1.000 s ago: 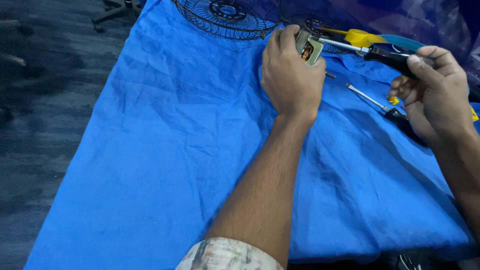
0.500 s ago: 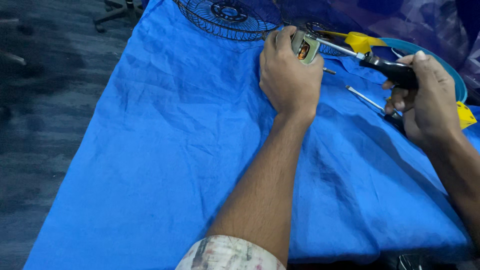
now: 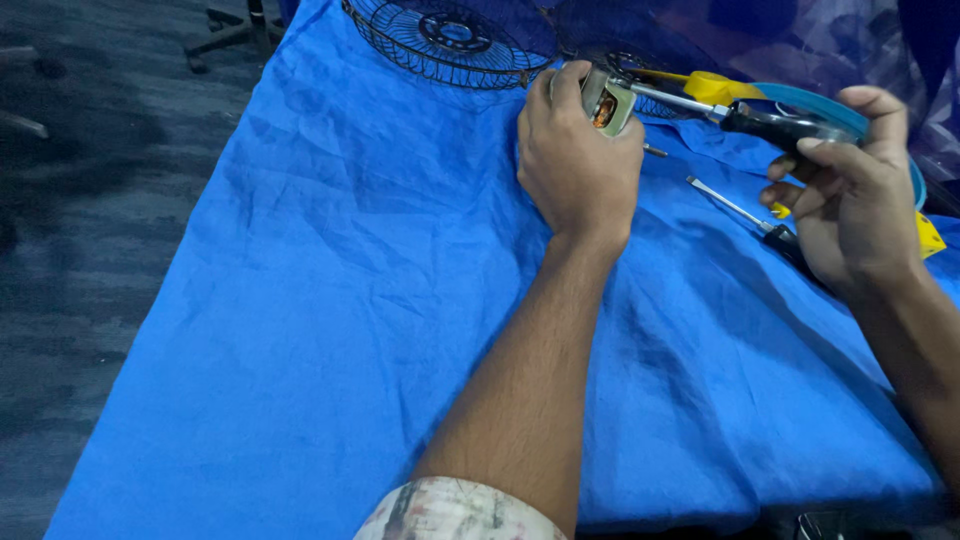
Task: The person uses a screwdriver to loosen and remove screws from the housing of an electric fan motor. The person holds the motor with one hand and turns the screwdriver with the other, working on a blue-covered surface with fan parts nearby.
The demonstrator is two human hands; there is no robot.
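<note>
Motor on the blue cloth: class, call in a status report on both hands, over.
Left hand clamped on the motor. Right hand grips the screwdriver, tip at the motor. Spare screwdriver on the cloth, fan guard behind.

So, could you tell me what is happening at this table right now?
A person works over a blue cloth. The left hand holds a small motor with copper windings showing. The right hand holds a black-handled screwdriver, its shaft reaching the motor. A second screwdriver lies on the cloth, and a black wire fan guard sits at the far edge.
</note>
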